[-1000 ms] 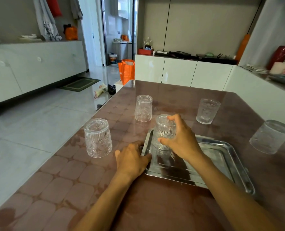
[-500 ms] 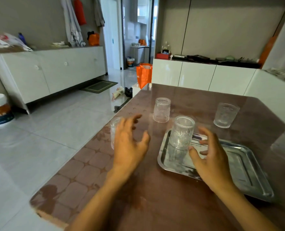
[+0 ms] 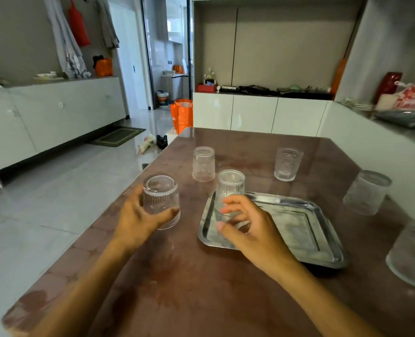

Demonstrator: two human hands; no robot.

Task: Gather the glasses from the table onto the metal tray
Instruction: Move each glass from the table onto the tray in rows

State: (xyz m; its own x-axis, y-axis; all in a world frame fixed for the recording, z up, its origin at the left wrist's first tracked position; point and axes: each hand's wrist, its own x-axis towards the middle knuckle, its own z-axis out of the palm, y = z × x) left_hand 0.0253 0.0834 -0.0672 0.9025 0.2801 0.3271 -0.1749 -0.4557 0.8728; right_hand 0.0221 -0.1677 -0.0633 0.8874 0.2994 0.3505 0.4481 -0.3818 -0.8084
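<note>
A metal tray (image 3: 306,229) lies on the brown table. One ribbed glass (image 3: 230,188) stands upside down in the tray's far left corner. My right hand (image 3: 252,229) hovers just in front of it, fingers apart and empty. My left hand (image 3: 138,220) wraps around another upside-down glass (image 3: 161,198) near the table's left edge. Further glasses stand on the table: an inverted one (image 3: 203,163) behind the tray, an upright one (image 3: 287,164) at the back, and two at the right (image 3: 365,192) (image 3: 413,254).
The table's left edge (image 3: 99,215) drops to a tiled floor. A white counter (image 3: 381,152) borders the table on the right, with bags and dishes on it. An orange bag (image 3: 182,114) stands on the floor beyond the table's far end.
My right hand has let go of the glass in the tray and pulled back. My left hand left the tray's edge, moved left and closed around the glass by the table edge.
</note>
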